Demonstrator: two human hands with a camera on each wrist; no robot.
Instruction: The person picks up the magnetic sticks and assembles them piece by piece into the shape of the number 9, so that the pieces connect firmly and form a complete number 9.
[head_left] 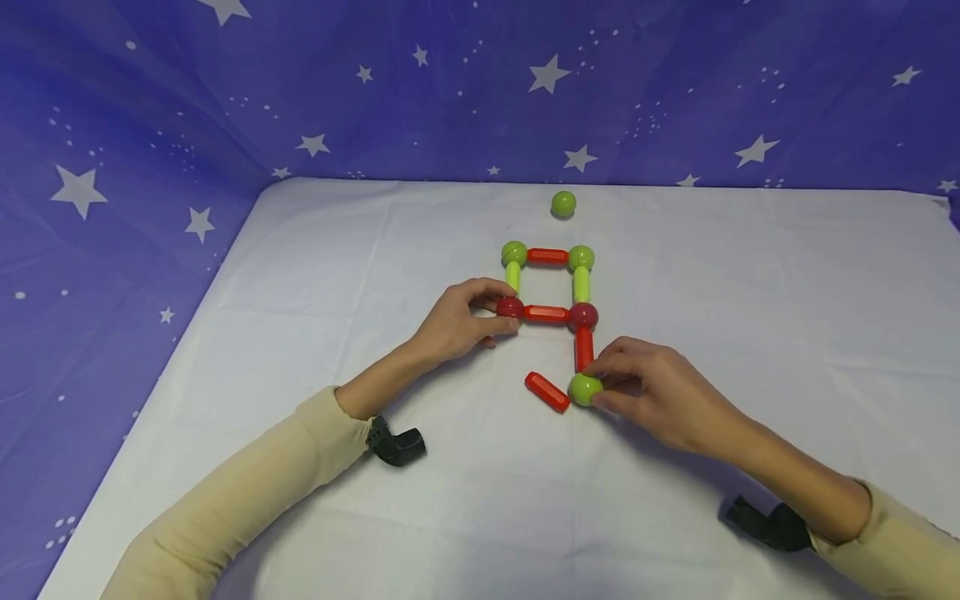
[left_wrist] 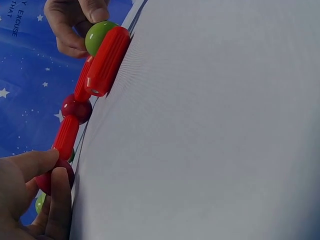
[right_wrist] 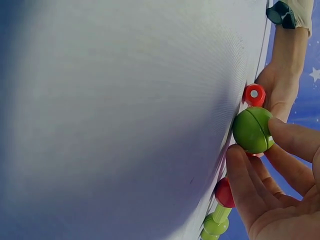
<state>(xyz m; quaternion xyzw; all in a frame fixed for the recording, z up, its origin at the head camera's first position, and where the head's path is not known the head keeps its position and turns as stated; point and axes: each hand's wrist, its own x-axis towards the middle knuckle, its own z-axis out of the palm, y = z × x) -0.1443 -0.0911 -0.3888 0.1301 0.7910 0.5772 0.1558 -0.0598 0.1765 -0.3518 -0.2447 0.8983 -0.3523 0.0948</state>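
A flat figure of balls and rods lies on the white table. Two green balls and two red balls form the corners of a square, joined by red rods and light green rods. My left hand pinches the square's near left red ball. From the near right red ball another red rod runs toward me to a green ball, which my right hand holds between thumb and fingers. Beside that ball lies a loose red rod.
Behind the figure a lone green ball sits near the table's far edge. The white tablecloth spreads around it all. A blue star-printed cloth hangs behind and at the left. Each wrist carries a dark camera.
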